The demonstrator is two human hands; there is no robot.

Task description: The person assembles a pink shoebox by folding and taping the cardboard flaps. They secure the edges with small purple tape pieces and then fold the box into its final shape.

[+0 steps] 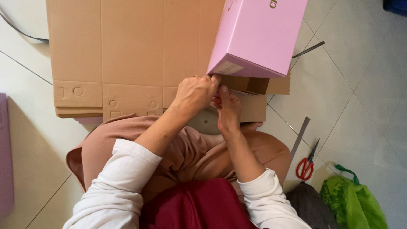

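A pink cardboard box (258,34) with a brown inside is tilted up in front of me, its open end facing me. My left hand (196,94) pinches the near left corner of the box's pink edge. Just beside it, my right hand (229,111) grips a brown inner flap (253,108) that hangs below the opening, thumb pressed on the flap's left edge. The two hands touch each other at the fingertips. I am sitting on the tiled floor with my knees under the box.
A stack of flat brown cardboard sheets (127,51) lies on the floor ahead. Red-handled scissors (306,165), a grey strip (300,138) and a green bag (352,201) are at my right. A pink panel (4,157) stands at the left edge.
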